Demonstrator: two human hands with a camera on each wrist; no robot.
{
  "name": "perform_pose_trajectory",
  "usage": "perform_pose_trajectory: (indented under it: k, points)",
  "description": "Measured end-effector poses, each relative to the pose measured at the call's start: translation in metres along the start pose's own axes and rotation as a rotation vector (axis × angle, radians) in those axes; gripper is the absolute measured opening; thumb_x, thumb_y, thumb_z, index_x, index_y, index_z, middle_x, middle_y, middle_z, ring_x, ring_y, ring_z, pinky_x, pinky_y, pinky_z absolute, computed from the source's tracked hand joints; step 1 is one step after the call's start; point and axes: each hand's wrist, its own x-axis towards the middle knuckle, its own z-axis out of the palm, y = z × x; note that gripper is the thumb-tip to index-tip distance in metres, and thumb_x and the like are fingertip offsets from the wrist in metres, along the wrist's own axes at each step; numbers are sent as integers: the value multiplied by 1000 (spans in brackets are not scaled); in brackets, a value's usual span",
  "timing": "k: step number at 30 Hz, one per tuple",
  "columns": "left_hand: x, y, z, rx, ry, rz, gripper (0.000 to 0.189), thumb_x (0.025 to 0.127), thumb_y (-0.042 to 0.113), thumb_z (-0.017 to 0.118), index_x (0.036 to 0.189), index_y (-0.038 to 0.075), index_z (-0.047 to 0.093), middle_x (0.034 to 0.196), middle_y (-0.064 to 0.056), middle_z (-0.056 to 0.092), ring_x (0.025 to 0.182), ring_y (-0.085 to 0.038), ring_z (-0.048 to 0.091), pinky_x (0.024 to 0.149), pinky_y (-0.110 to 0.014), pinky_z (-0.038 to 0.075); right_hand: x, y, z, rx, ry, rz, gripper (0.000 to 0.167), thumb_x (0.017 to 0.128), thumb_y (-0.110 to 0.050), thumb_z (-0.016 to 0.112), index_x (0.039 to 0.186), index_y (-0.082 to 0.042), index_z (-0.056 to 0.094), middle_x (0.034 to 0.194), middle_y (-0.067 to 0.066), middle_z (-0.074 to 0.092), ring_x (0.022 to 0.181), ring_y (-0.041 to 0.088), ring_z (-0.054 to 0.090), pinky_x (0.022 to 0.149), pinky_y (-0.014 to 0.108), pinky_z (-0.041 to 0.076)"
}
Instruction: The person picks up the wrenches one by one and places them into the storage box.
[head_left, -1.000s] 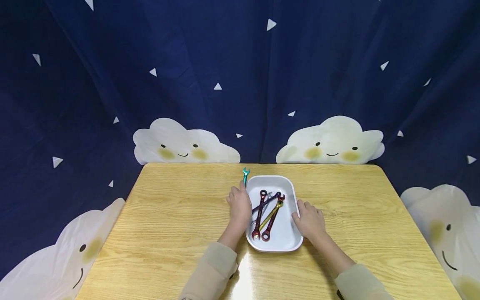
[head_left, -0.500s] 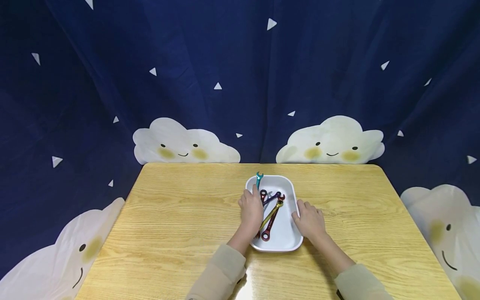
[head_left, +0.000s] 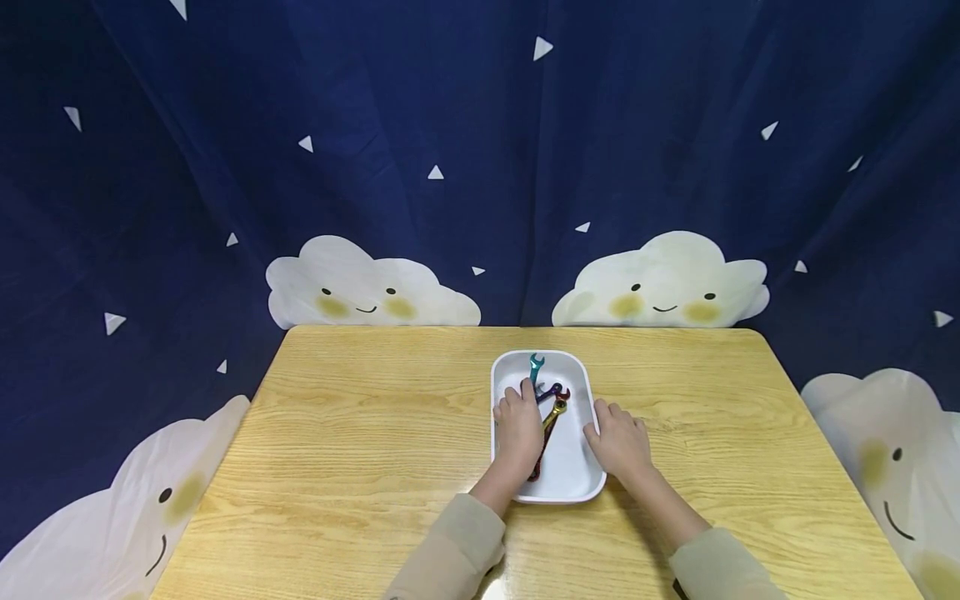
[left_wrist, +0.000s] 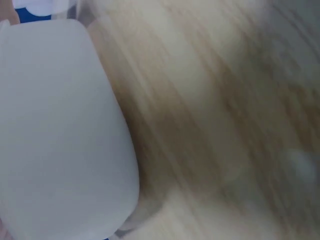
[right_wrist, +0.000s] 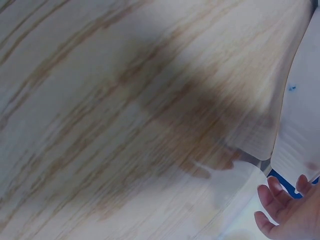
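Observation:
My left hand [head_left: 519, 427] is over the left half of a white tray [head_left: 573, 475] and grips a teal wrench [head_left: 536, 365]. The wrench's open-ended jaw sticks out past the fingers toward the tray's far end; the rest is hidden in the hand. Beside the hand lie a purple wrench [head_left: 553, 391], a gold ratchet wrench [head_left: 558, 408] and a red wrench [head_left: 536, 475], partly covered. At the tray's right rim rests my right hand [head_left: 624, 442], thumb at the rim. Its fingers look loosely bent in the right wrist view. The left wrist view shows mainly the tray's outer wall [left_wrist: 65, 125].
The tray stands on a light wooden table [head_left: 360, 450], which ends at a far edge behind it. Beyond hangs a dark blue curtain [head_left: 480, 125] with white triangles and smiling clouds [head_left: 667, 283].
My left hand has moved right with the teal wrench, from beside the tray's left rim to over its inside, covering more of the wrenches there. The right hand and tray have stayed put.

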Motion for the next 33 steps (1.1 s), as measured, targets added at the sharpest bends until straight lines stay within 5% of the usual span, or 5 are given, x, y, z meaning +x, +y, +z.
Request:
perform_pose_trajectory:
  k: [5,15,22,33]
  points:
    - [-3,6,6,-23,2,-16,37,78,9,60,114,5,57,80,-12,52,66,-25,52,57,-34,34,0,0,0,0,1,-1,30,87,-25,48,106,-3,49,94,18,55,86,36,55,78,52,38]
    - [-6,14,14,-56,-106,-32,40,82,7,55,121,3,53,93,-19,56,75,-27,55,65,-37,38,1,1,0,0,-3,-5,30,87,-25,47,107,-2,49,95,18,55,86,36,55,79,53,38]
    - [-10,19,21,-38,-64,-42,41,80,6,56,121,3,54,87,-16,55,72,-26,55,61,-35,36,0,0,-1,4,-4,-5,30,87,-25,47,107,-2,49,94,18,55,86,36,55,79,54,38]
    - [-11,28,27,-12,-174,-66,35,83,5,50,118,4,54,94,-16,54,78,-26,55,65,-34,37,1,0,-1,10,-4,4,29,86,-25,48,106,-3,49,92,17,55,85,36,54,78,53,38]
